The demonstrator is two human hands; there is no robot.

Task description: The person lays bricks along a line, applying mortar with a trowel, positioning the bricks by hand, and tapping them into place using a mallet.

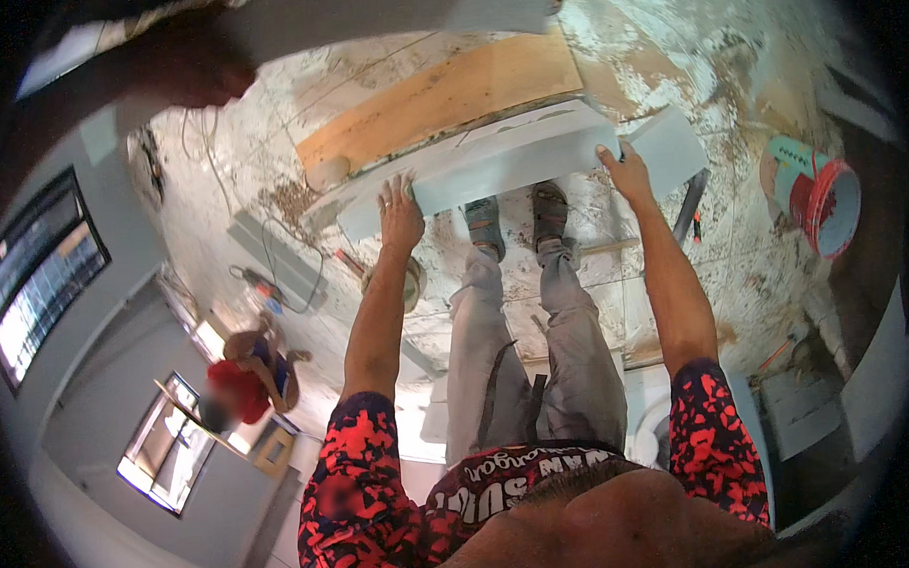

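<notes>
My two hands grip a long, narrow, pale grey panel (520, 164) in front of my feet. The left hand (400, 218) has its fingers laid over the panel near its left end. At the other end, the right hand (628, 174) clasps the edge, thumb uppermost. Part of the fingers on both hands is hidden behind the panel. Just beyond lies a wood-coloured plank (448, 89) on the dirty tiled floor. Another flat grey piece (670, 148) lies to the right of my right hand.
At the upper left, another person's hand (202, 67) is by a long pale board (395, 14). A person in red (253, 386) is low down at the left. Red and green buckets (817, 201) lie at the right. A corded tool (257, 283) rests left of my left forearm.
</notes>
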